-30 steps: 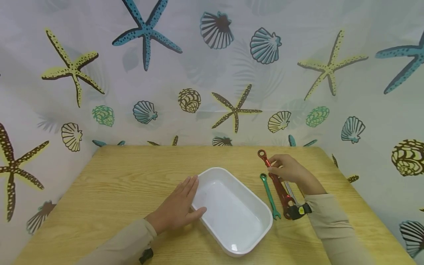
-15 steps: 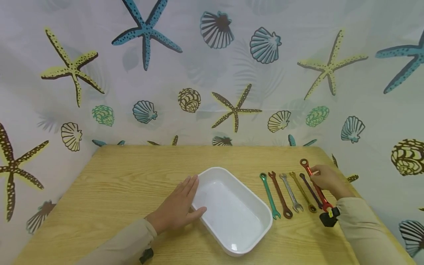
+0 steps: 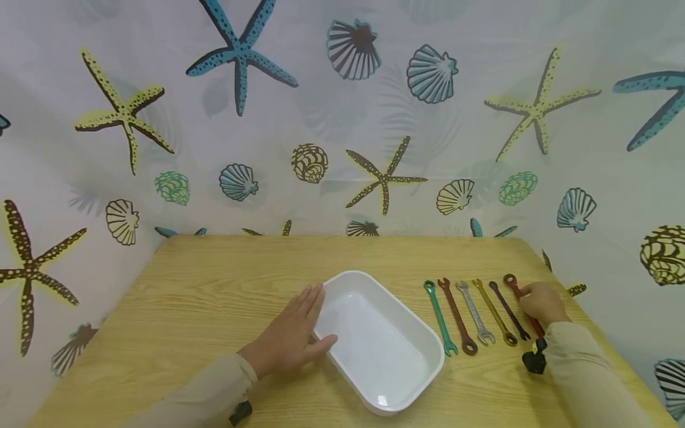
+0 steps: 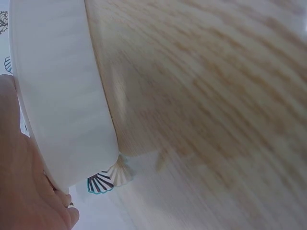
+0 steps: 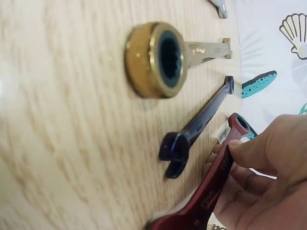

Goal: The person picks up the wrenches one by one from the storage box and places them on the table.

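At the right end of a row of wrenches, my right hand (image 3: 543,302) pinches a red combination wrench (image 3: 512,282) between thumb and fingers, low over the table. In the right wrist view the thumb (image 5: 244,152) presses on the red wrench's shaft (image 5: 216,187). Just left of it lies a dark purple wrench (image 3: 509,310). My left hand (image 3: 286,336) rests with straight fingers along the left rim of a white rectangular tray (image 3: 393,410). The left wrist view shows that hand (image 4: 29,187) against the tray's outer wall (image 4: 62,96).
Left of the purple wrench lie a gold wrench (image 3: 495,313), a silver wrench (image 3: 475,313), a reddish-brown wrench (image 3: 457,317) and a green wrench (image 3: 440,318), roughly parallel. The wooden table (image 3: 225,267) ends at a patterned cloth (image 3: 332,119) behind and on both sides.
My right hand has carried the red wrench rightwards from above the other wrenches, then down to the table at the row's right end. The left hand and tray have stayed put.
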The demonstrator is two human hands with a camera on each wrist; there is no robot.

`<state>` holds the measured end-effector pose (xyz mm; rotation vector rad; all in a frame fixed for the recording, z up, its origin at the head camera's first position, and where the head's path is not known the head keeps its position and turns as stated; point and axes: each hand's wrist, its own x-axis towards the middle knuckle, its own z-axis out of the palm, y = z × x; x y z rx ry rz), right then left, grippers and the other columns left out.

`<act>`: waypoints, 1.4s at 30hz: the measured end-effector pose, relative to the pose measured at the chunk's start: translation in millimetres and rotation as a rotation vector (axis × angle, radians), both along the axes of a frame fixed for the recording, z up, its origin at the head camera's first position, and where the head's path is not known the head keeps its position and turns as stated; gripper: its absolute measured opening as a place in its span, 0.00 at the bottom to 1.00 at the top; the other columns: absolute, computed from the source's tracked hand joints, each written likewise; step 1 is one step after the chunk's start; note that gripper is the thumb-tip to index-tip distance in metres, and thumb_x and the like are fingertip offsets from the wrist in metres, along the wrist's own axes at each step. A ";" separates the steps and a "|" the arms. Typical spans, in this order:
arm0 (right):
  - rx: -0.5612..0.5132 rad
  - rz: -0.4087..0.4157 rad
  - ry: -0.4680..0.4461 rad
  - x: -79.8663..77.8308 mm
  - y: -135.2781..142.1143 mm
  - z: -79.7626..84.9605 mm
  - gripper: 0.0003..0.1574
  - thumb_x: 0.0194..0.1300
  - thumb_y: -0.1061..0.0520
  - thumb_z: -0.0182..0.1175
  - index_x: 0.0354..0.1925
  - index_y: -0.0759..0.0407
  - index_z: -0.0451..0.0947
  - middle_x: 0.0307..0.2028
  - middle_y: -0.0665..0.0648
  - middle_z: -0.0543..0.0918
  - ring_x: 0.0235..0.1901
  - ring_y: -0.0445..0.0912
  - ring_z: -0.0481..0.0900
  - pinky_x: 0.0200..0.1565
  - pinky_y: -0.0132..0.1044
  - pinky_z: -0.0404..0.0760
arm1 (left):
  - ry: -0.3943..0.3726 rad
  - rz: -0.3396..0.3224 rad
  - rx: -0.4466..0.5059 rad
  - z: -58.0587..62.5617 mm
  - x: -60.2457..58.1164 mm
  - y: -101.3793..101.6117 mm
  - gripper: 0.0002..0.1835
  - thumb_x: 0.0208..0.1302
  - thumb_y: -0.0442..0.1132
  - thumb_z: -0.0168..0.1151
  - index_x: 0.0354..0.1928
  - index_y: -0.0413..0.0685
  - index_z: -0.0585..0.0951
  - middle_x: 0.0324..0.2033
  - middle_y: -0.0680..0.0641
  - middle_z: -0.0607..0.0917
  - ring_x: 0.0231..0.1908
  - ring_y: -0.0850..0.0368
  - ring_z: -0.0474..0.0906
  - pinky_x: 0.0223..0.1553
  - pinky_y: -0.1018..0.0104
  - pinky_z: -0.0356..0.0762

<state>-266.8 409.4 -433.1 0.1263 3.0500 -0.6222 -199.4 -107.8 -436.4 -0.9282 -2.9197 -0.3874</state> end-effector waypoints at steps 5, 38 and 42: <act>-0.001 -0.043 0.016 -3.1 0.5 -4.1 0.20 0.56 0.65 0.48 0.42 0.78 0.77 0.32 0.72 0.80 0.23 0.54 0.70 0.23 0.40 0.68 | 0.016 -0.005 0.001 1.5 0.5 -0.4 0.49 0.67 0.70 0.35 0.74 0.35 0.48 0.74 0.38 0.47 0.73 0.42 0.43 0.71 0.51 0.47; 0.148 -0.075 0.094 5.0 -11.3 -20.0 0.11 0.62 0.67 0.49 0.27 0.72 0.76 0.21 0.68 0.79 0.18 0.56 0.76 0.16 0.47 0.72 | -0.045 -0.028 -0.047 11.9 -0.6 -1.5 0.50 0.67 0.70 0.38 0.73 0.34 0.48 0.74 0.38 0.45 0.74 0.43 0.42 0.71 0.50 0.46; 0.142 -0.058 0.108 6.1 -12.8 -18.9 0.10 0.61 0.68 0.50 0.27 0.73 0.76 0.21 0.68 0.78 0.18 0.56 0.75 0.17 0.47 0.73 | -0.065 -0.023 -0.046 14.0 -0.3 -2.2 0.50 0.67 0.70 0.39 0.73 0.34 0.48 0.74 0.39 0.45 0.74 0.44 0.41 0.72 0.50 0.46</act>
